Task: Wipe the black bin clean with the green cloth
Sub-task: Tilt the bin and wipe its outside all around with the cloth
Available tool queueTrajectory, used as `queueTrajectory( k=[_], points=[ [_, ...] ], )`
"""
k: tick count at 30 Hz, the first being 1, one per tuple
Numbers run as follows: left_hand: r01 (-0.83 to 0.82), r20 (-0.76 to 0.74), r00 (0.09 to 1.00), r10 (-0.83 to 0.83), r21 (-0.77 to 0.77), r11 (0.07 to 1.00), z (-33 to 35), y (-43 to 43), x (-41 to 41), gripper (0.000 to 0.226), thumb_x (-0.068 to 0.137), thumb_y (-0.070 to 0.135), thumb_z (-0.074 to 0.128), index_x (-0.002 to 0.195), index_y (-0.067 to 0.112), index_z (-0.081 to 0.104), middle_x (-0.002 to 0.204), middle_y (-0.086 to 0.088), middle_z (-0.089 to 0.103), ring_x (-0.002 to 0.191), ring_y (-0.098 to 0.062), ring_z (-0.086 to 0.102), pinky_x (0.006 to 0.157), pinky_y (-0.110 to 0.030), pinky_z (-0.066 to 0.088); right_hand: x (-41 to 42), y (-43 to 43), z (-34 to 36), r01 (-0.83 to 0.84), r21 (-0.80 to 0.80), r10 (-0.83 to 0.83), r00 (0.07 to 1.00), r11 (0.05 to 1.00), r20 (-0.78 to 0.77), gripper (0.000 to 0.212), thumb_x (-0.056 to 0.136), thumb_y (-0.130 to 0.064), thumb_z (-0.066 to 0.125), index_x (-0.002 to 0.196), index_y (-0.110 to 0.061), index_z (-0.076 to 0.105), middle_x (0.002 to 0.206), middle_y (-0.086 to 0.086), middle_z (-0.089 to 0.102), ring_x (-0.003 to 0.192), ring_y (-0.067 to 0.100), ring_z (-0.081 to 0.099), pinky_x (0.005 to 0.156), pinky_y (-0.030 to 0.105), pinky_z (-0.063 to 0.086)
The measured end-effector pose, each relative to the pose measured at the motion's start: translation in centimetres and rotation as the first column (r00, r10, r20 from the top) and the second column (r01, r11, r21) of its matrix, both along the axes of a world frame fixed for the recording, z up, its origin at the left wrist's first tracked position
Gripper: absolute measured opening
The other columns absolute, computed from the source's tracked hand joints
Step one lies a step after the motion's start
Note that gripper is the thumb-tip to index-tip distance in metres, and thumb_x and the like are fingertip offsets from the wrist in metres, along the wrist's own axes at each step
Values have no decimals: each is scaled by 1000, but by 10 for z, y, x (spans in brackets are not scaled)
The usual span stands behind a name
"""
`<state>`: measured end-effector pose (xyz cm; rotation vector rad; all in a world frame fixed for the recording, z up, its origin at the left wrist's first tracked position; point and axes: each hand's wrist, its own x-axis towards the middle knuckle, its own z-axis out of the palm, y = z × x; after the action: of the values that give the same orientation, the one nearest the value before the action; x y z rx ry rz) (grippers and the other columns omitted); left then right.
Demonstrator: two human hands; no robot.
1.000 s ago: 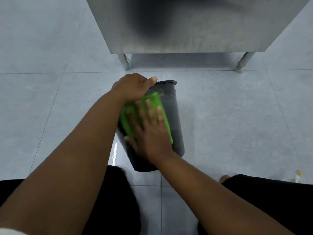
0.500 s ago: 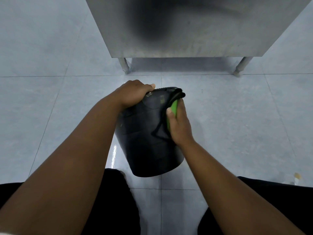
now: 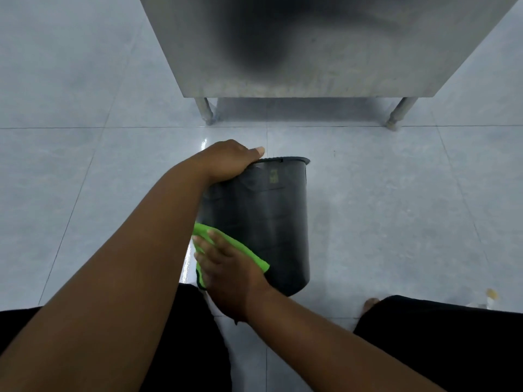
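On the glossy grey tiled floor (image 3: 85,179) we count one brushed-steel cabinet (image 3: 311,52) on two visible legs, one round black plastic bin (image 3: 268,216), two hands and one bright green cloth (image 3: 249,254). Our left hand (image 3: 229,161) curls over the bin's far rim, gripping it. Our right hand (image 3: 229,275), fingers straight, presses the cloth flat against the bin's near lower wall.
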<state>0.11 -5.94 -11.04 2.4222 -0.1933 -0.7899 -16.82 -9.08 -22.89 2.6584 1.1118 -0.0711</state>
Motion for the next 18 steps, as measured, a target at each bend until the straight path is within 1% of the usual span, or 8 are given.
queueTrajectory(
  k=[2, 5, 8, 10, 12, 14, 16, 18],
  points=[
    [-2, 55, 998, -1, 52, 999, -7, 0, 0, 65, 100, 60, 30, 111, 7, 67, 110, -5, 58, 106, -26, 53, 86, -32, 33, -7, -10, 0, -13, 4, 13, 1000, 1000, -15, 52, 100, -28, 26, 140, -16, 56, 156, 7, 42, 153, 35, 13, 116, 57, -24],
    [-97, 171, 981, 91, 23, 995, -17, 9, 2, 62, 103, 55, 30, 70, 8, 55, 82, -8, 56, 92, -29, 53, 79, -32, 32, -7, -42, -10, 22, 362, -39, 998, 932, 39, 46, 95, -26, 42, 135, -17, 62, 151, 0, 50, 152, 29, 23, 124, 52, -8],
    [-177, 204, 962, 181, -36, 983, -22, 14, 7, 58, 103, 48, 38, 58, 11, 41, 76, -12, 52, 81, -29, 48, 72, -34, 32, -8, -71, -9, 239, 556, -312, 949, 796, 38, 62, 89, -42, 62, 147, -23, 49, 158, -4, 39, 153, 31, 19, 123, 57, 11],
    [-217, 160, 960, 231, -100, 971, -22, 19, 8, 57, 100, 48, 45, 56, 10, 41, 66, -8, 49, 67, -26, 46, 61, -35, 33, -2, -81, -4, 403, 634, -505, 863, 660, -22, 73, 88, -57, 60, 152, -26, 41, 162, -4, 30, 153, 32, 16, 121, 58, 17],
    [-275, 92, 951, 295, -186, 943, -24, 28, 8, 52, 96, 48, 52, 62, 9, 52, 65, -6, 53, 62, -20, 49, 60, -33, 35, 8, -98, -6, 542, 666, -610, 776, 513, -162, 81, 89, -63, 52, 157, -24, 30, 166, -3, 21, 155, 30, 11, 122, 52, 21],
    [-326, 12, 940, 342, -275, 905, -27, 36, 6, 44, 95, 44, 55, 66, 11, 60, 62, -1, 58, 63, -18, 51, 61, -32, 37, 20, -123, -11, 639, 701, -603, 706, 318, -371, 85, 91, -65, 43, 159, -21, 18, 167, -2, 13, 155, 22, 9, 124, 45, 21],
    [-348, -39, 934, 354, -305, 886, -31, 41, 4, 41, 97, 38, 55, 63, 14, 59, 48, 8, 55, 60, -16, 48, 57, -32, 33, 31, -145, -14, 743, 663, -522, 603, 92, -603, 84, 91, -67, 34, 160, -23, 13, 167, -6, 13, 154, 12, 13, 124, 43, 22],
    [-357, -83, 934, 348, -305, 883, -36, 45, 5, 41, 98, 32, 51, 61, 17, 56, 39, 13, 50, 56, -14, 45, 55, -31, 31, 39, -153, -14, 788, 616, -479, 543, 4, -690, 84, 91, -68, 28, 160, -24, 11, 167, -6, 14, 153, 9, 14, 124, 43, 23]
  ],
)
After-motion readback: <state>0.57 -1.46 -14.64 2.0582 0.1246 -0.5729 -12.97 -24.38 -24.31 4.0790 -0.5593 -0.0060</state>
